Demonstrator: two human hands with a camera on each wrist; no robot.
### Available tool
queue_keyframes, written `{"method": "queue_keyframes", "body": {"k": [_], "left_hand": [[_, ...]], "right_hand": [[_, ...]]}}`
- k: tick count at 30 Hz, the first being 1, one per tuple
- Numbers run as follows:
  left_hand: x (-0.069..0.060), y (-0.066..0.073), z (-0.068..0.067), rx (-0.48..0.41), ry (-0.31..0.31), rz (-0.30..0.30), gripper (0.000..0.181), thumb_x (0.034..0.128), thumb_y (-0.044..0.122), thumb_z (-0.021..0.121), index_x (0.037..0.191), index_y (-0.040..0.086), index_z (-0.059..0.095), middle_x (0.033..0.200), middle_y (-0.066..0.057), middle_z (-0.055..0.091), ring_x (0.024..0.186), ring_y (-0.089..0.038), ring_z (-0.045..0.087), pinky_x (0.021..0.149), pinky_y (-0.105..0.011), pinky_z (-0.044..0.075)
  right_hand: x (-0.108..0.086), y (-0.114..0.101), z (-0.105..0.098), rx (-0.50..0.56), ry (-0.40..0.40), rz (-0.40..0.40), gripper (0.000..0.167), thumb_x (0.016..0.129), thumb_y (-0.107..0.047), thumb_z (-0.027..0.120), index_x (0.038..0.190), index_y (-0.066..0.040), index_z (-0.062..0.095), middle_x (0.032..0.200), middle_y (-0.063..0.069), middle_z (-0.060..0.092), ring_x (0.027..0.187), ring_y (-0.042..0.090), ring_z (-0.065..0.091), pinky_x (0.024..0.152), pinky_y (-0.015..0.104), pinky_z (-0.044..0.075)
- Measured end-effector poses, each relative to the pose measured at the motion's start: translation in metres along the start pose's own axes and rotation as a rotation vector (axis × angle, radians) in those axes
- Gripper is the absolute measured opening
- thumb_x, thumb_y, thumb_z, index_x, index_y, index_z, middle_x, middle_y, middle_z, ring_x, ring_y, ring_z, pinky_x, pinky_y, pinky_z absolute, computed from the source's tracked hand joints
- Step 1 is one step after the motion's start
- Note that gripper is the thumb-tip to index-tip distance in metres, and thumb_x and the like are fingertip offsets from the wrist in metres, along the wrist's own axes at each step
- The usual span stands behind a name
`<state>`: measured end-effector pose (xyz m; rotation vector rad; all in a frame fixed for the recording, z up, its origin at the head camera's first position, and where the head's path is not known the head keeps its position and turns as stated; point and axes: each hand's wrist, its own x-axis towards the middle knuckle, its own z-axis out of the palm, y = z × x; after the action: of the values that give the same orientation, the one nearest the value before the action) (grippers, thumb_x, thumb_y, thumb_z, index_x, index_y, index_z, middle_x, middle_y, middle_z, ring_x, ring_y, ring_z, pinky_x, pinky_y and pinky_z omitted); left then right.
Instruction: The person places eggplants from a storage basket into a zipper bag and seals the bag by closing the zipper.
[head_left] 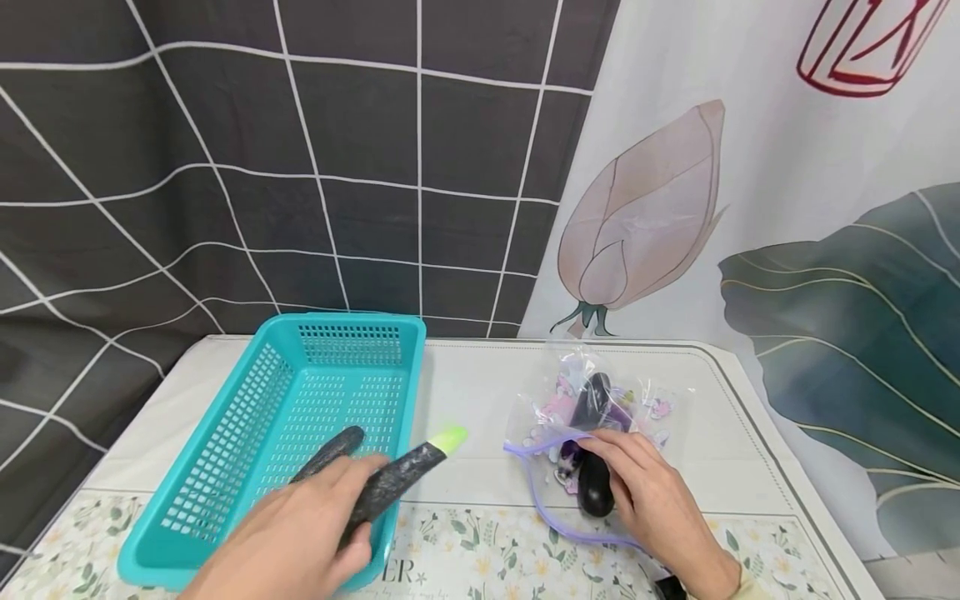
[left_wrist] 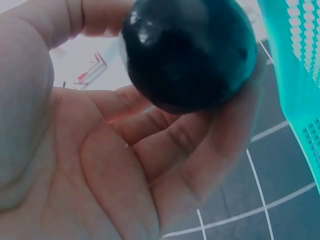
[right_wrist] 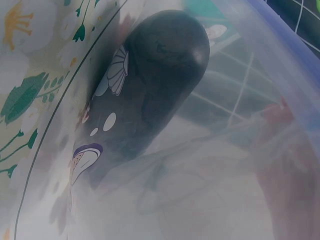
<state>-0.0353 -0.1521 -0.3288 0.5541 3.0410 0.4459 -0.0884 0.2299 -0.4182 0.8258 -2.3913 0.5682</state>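
My left hand (head_left: 292, 529) grips a long dark vegetable (head_left: 390, 483) with a light green tip, over the right side of the teal basket (head_left: 417, 367). In the left wrist view its round dark end (left_wrist: 190, 55) sits between thumb and fingers. Another dark piece (head_left: 330, 452) shows beyond the knuckles; whether it lies in the basket or is held, I cannot tell. My right hand (head_left: 663, 500) holds the purple-edged rim of a clear printed zip bag (head_left: 555, 517). Inside are a dark eggplant-like piece (head_left: 595, 485), also seen through plastic in the right wrist view (right_wrist: 160, 70), and another dark piece (head_left: 592, 400).
The basket stands on the left of a white table (head_left: 468, 383) with a floral lower band. Behind hang a dark grid-patterned cloth (head_left: 360, 117) and a white curtain (head_left: 780, 183) with plant prints. A small black object (head_left: 670, 587) is by the right wrist.
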Motion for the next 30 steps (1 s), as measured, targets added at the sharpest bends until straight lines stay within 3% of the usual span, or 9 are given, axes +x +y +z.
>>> {"method": "queue_keyframes", "body": {"k": [3,7,22,30], "left_hand": [[0.0,0.005,0.004,0.002,0.044,0.084,0.055,0.0791,0.022,0.076,0.132,0.015,0.06,0.112,0.007,0.064,0.078,-0.005,0.055,0.062,-0.03,0.05],[0.001,0.012,0.007,0.006,0.072,0.121,0.055,0.0789,0.022,0.075,0.131,0.014,0.06,0.114,0.004,0.066,0.08,-0.006,0.057,0.063,-0.03,0.052],[0.012,0.038,0.022,-0.055,0.045,0.249,0.047,0.0807,0.02,0.071,0.126,0.011,0.063,0.096,0.007,0.062,0.069,-0.003,0.049,0.053,-0.027,0.045],[0.019,0.048,0.038,-0.138,-0.01,0.265,0.045,0.081,0.02,0.071,0.123,0.009,0.063,0.084,0.01,0.054,0.063,-0.002,0.042,0.049,-0.023,0.036]], "right_hand": [[-0.002,0.0,0.0,0.002,-0.024,0.028,0.05,0.108,-0.028,0.023,0.127,-0.015,0.067,0.125,0.0,0.064,0.106,0.017,0.058,0.092,0.02,0.04],[-0.002,0.0,-0.001,0.0,-0.04,0.047,0.051,0.108,-0.029,0.022,0.127,-0.014,0.067,0.125,0.0,0.064,0.107,0.017,0.058,0.094,0.019,0.039],[0.0,0.0,-0.003,0.001,-0.045,0.037,0.052,0.108,-0.028,0.022,0.126,-0.012,0.067,0.126,0.001,0.064,0.107,0.019,0.058,0.093,0.022,0.041],[-0.001,-0.001,-0.002,0.001,-0.049,0.037,0.052,0.108,-0.028,0.022,0.126,-0.013,0.067,0.126,0.001,0.063,0.108,0.019,0.058,0.094,0.022,0.04]]}}
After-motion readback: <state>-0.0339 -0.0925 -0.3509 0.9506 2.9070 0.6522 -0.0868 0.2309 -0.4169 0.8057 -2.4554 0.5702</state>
